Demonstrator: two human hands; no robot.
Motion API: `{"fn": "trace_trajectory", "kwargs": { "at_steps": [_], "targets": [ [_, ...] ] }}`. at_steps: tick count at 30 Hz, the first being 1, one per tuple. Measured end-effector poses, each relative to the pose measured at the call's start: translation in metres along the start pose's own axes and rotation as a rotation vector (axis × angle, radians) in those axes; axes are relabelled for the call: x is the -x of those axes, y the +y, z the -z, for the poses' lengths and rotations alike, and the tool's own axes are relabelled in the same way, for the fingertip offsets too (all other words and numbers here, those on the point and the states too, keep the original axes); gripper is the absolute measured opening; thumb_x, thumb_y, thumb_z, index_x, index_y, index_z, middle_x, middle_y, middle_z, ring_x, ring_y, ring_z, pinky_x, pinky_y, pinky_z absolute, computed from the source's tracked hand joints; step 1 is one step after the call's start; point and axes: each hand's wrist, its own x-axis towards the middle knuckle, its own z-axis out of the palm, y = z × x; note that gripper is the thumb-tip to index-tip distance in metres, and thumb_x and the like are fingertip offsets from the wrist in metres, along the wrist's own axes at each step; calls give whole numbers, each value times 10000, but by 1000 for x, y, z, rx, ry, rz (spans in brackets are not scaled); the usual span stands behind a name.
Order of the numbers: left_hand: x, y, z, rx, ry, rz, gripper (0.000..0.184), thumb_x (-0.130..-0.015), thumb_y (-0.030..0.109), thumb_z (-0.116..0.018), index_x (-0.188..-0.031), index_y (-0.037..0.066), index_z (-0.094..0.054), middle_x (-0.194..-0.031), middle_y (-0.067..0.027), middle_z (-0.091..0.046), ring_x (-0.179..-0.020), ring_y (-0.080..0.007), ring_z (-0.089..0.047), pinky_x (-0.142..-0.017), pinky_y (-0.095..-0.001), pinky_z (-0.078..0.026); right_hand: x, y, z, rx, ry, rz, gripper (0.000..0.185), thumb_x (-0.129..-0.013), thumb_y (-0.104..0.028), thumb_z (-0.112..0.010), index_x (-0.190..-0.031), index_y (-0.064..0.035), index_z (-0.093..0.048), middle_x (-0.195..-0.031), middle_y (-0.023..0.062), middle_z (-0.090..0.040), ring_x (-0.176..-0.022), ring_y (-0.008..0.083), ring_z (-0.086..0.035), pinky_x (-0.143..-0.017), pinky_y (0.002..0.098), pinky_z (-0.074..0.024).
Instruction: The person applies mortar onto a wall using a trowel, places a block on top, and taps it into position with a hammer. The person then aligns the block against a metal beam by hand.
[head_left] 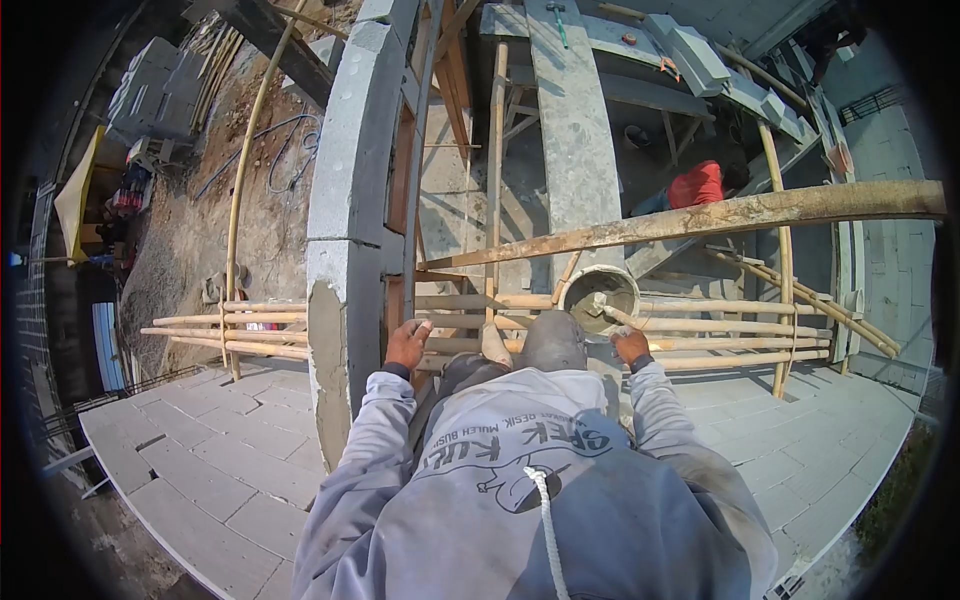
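Observation:
My left hand (407,345) is loosely curled beside the block wall (345,180), near the brown window frame (400,170); nothing shows in its fingers. My right hand (630,346) is closed at the near right rim of a round bucket (576,285). What it grips, if anything, is hidden. Grey wet mortar (622,292) fills part of the bucket. A mortar-smeared trowel (597,304) lies in it, its pale handle pointing toward my right hand. My bent knee (555,340) is just left of the bucket.
Bamboo poles (740,325) run across ahead of me. A long timber beam (700,222) slants over the opening. Below, a person in a red shirt (695,185) bends down. A green-handled hammer (560,25) lies on a grey plank (570,120). Light blocks (690,55) are stacked beyond.

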Motion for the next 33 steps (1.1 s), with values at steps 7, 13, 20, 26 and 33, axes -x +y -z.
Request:
{"fn": "trace_trajectory", "kwargs": {
  "at_steps": [7,13,20,26,33],
  "targets": [
    [-5,-22,2,117,-98,21,384,-861,361,-542,-924,-7,-631,-690,-53,-576,-642,-137,-521,-603,-290,-423,28,-25,-21,206,192,100,358,-785,-334,-562,-912,-1,-593,-717,145,-646,-713,282,-636,-723,370,-487],
    [-41,-34,-27,8,-233,-4,404,-849,380,-542,-925,-8,-625,-770,-115,-624,-760,-198,-592,-702,-315,-446,71,-30,6,144,119,0,341,-800,-333,-558,-927,-21,-609,-850,156,-650,-818,282,-633,-778,371,-478],
    [-80,21,-37,-120,-285,-162,402,-853,374,-530,-967,1,-626,-812,-134,-643,-758,-243,-598,-711,-340,-453,52,47,-19,-224,122,-294,370,-793,-320,-565,-891,35,-605,-779,160,-647,-671,278,-651,-615,359,-518],
    [-53,109,-31,-453,-271,-292,411,-863,364,-520,-1024,1,-626,-836,-137,-640,-800,-214,-616,-751,-310,-463,-6,76,-1,-318,296,-372,366,-776,-258,-555,-966,49,-612,-1044,234,-578,-981,334,-572,-845,407,-459],
    [-17,114,-80,-530,-440,-32,384,-861,335,-531,-1018,-3,-622,-862,-129,-646,-805,-198,-620,-748,-311,-470,-75,90,22,-612,353,-516,649,-740,-179,-576,-1311,-4,-322,-1284,267,-398,-1218,399,-370,-1023,417,-323]
  ]
}}
